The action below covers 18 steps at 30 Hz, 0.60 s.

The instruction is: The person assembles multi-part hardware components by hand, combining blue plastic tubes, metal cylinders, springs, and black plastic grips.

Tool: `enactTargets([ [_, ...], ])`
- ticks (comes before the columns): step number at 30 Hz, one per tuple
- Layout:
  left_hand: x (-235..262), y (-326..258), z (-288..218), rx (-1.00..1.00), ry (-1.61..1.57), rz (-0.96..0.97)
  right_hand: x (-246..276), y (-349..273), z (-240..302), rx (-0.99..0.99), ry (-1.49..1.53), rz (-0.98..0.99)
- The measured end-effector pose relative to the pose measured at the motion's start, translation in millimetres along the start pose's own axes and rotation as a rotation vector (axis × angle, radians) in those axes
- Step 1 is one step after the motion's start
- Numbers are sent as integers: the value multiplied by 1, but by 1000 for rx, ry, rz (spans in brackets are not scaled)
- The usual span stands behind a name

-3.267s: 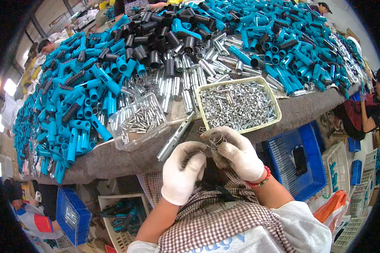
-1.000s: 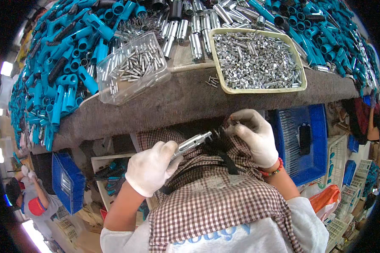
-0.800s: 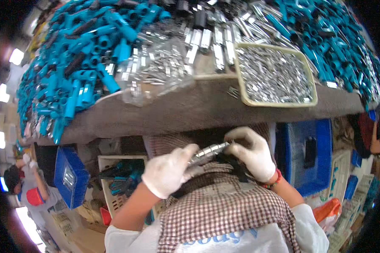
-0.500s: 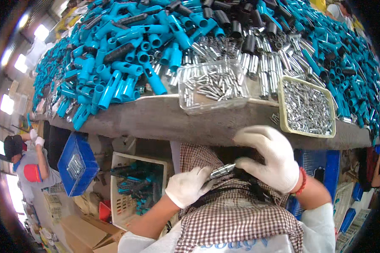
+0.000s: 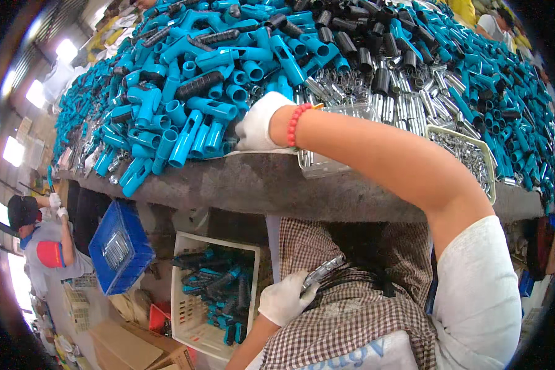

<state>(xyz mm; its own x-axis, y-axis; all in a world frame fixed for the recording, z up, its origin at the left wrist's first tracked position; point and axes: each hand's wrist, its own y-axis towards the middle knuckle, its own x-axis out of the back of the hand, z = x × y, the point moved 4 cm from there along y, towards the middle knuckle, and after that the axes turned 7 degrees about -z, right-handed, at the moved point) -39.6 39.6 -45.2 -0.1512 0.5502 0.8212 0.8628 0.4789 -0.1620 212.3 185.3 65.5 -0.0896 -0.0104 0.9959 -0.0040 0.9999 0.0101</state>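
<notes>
My gloved right hand point(image 5: 259, 123) rests with curled fingers on the smooth blue plastic tubes point(image 5: 185, 132), while my left hand point(image 5: 283, 299) grips a shiny metal rod point(image 5: 324, 271).

A workbench point(image 5: 277, 185) spans the frame, its near edge running from nine o'clock to three o'clock. On it, a heap of plastic fittings point(image 5: 203, 92) fills the ten-to-twelve o'clock area, with metal tubes point(image 5: 407, 92) behind and to the right, toward one o'clock. The right hand point(image 5: 259, 123) rests at the heap's near edge, just left of a clear tub point(image 5: 327, 163); a tray of small metal parts point(image 5: 468, 154) sits at three o'clock. Below the bench, the left hand point(image 5: 283, 299) holds a metal piece point(image 5: 324, 271) at six o'clock, with a basket of fittings point(image 5: 209, 296) at seven o'clock and a crate point(image 5: 120, 246) at eight o'clock beside it.
</notes>
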Motion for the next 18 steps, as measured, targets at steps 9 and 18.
enactTargets([
  [9, 4, 9, 7, -8, -18, -54, 106, -182, -26, -277, 355, -624],
  [18, 5, 37, -17, -29, 90, 164, 10, -341, 24, -537, 945, -18],
])
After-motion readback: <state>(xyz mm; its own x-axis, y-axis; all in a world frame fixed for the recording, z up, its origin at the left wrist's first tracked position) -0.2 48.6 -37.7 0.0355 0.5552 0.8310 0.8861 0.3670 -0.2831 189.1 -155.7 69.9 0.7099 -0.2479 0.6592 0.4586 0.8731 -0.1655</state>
